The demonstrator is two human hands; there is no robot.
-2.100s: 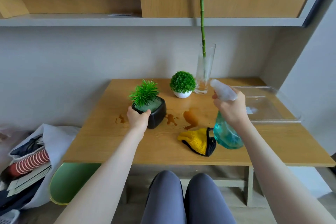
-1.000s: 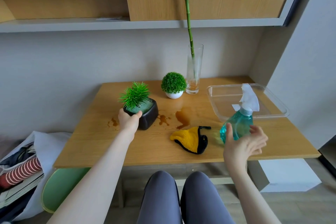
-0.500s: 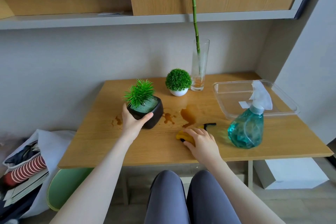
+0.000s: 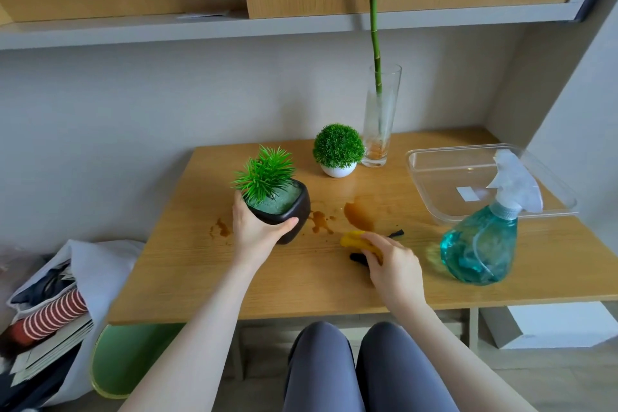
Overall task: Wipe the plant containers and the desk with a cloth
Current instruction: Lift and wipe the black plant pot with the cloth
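My left hand (image 4: pixel 255 232) grips a black pot (image 4: pixel 288 215) with a spiky green plant, tilted toward me just above the wooden desk (image 4: pixel 234 271). My right hand (image 4: pixel 391 264) grips the yellow cloth (image 4: pixel 356 241) with black trim, bunched on the desk near the front middle. Brown spill stains (image 4: pixel 359 215) mark the desk between the pot and the cloth. A round green plant in a white pot (image 4: pixel 338 157) and a tall glass vase (image 4: pixel 379 120) with a green stalk stand at the back.
A teal spray bottle (image 4: pixel 480 244) stands at the right front, beside a clear plastic tray (image 4: pixel 434 174). A shelf (image 4: pixel 301 23) runs above the desk. Bags with a striped item (image 4: pixel 53 314) lie on the floor at left, next to a green stool (image 4: pixel 123 354).
My right hand let go of the spray bottle, which now stands on the desk, and took hold of the yellow cloth. My left hand has lifted and tilted the black pot.
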